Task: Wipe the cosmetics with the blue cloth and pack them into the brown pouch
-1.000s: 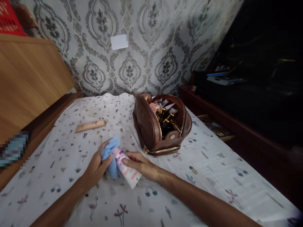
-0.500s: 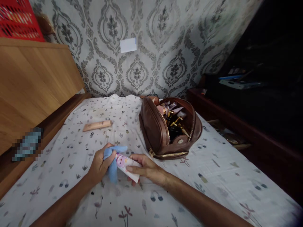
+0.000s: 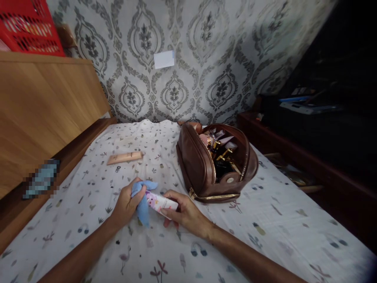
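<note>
My left hand [image 3: 125,206] is closed around a small blue cloth [image 3: 143,200], pressing it against one end of a white and pink tube [image 3: 161,202]. My right hand [image 3: 182,212] grips the tube's other end, fingers wrapped over it, just above the printed bed sheet [image 3: 265,232]. Behind my right hand an open brown leather cosmetic bag [image 3: 200,165] lies on the sheet, with several gold-capped items showing inside.
A beige tube [image 3: 125,157] lies on the sheet further back on the left. A wooden headboard [image 3: 44,114] runs along the left with a red crate [image 3: 29,27] on top. A dark wooden shelf [image 3: 294,157] with clutter borders the right side.
The tube has been turned from lying steeply towards me to lying flatter and sideways. Both hands stay on it with the cloth at its end. The view has shifted slightly left.
</note>
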Available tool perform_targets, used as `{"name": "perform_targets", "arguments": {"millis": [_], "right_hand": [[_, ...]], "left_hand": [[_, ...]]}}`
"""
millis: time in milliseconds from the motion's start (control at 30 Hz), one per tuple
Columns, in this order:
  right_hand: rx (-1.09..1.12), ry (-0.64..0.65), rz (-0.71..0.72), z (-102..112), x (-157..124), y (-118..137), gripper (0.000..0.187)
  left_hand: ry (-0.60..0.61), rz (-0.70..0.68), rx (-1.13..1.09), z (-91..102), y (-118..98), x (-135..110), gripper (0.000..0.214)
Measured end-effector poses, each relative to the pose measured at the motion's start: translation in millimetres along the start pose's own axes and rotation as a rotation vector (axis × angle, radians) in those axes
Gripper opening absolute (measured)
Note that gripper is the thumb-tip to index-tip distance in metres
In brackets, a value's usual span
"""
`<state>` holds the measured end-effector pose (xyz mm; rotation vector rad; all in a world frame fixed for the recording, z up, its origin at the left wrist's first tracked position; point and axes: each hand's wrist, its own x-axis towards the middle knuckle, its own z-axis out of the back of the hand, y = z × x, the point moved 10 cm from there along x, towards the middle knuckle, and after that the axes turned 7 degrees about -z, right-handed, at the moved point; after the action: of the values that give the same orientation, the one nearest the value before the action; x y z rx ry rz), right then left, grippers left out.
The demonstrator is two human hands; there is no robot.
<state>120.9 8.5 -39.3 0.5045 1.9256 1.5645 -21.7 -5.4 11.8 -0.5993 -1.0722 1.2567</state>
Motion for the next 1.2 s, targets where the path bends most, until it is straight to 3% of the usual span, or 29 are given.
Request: {"name": "perform_targets", "arguments": {"millis": [133, 333, 667, 867, 1100, 1200], "right_hand": [[0.142, 0.053, -0.01, -2, 1, 0, 0.048], [0.443, 0.14, -0.174, -7, 3, -12, 0.051], [0.593, 0.19, -0.403, -14, 4, -34, 0.057], [0.586, 0.083, -0.304, -6, 6, -29, 0.046], [0.493, 0.041, -0.16, 1, 7, -21, 0.057], [0.33, -0.025, -0.099, 6, 4, -16, 0.06]], "left_hand": [[0.001, -0.009, -0.011, 0.3, -3, -1, 0.031], [0.006, -0.073, 0.006, -0.6, -13, -1, 0.03], [-0.015, -0.252, 0.094, 4.7, -27, -5, 0.019], [-0.016, -0.267, 0.156, 6.6, -28, -5, 0.02], [0.064, -0.129, 0.158, 1.1, -14, -1, 0.029], [0.106, -0.063, 0.118, -2.0, -5, 0, 0.032]]}}
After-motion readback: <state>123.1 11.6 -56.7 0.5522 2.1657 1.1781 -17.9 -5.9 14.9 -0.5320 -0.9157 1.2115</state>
